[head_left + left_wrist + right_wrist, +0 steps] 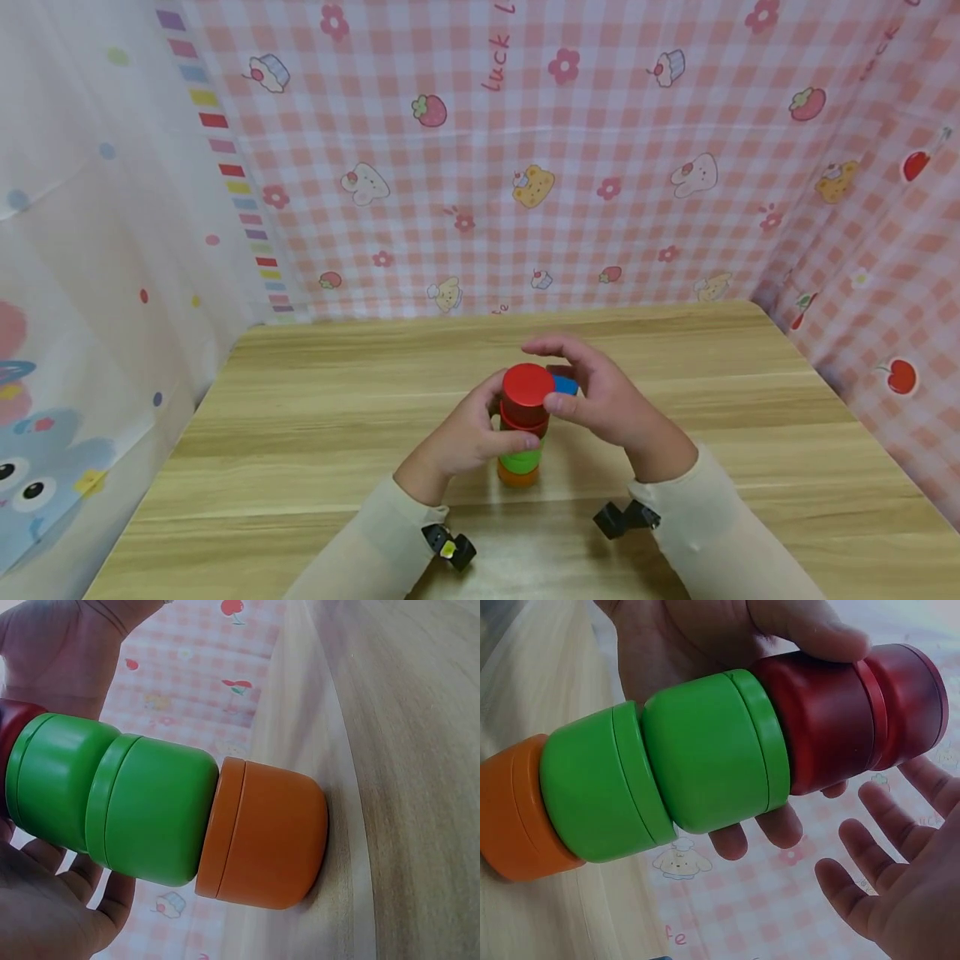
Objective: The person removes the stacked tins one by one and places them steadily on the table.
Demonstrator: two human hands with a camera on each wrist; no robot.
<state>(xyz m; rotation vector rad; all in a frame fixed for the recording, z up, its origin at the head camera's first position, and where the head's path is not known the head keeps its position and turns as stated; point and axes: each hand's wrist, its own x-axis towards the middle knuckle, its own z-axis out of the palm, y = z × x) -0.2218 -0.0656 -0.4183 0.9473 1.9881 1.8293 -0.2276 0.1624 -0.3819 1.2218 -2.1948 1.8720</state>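
A column of small round lidded canisters stands upright on the wooden table: an orange canister [270,832] at the bottom, two green canisters [712,750] above it, and two red canisters [527,386] on top. My left hand [471,425] grips the upper part of the column from the left, its thumb across the front and its fingers behind. On the other side, my right hand [600,396] is held with fingers spread and bent, the thumb close to the top red canister. In the right wrist view its fingers [889,825] stand apart from the column.
A blue object [565,385] shows partly behind the column, between it and the right hand. The wooden table [337,400] extends around the column. Patterned cloth [487,167] hangs behind and at both sides. Each sleeve cuff carries a small black wrist camera [450,547].
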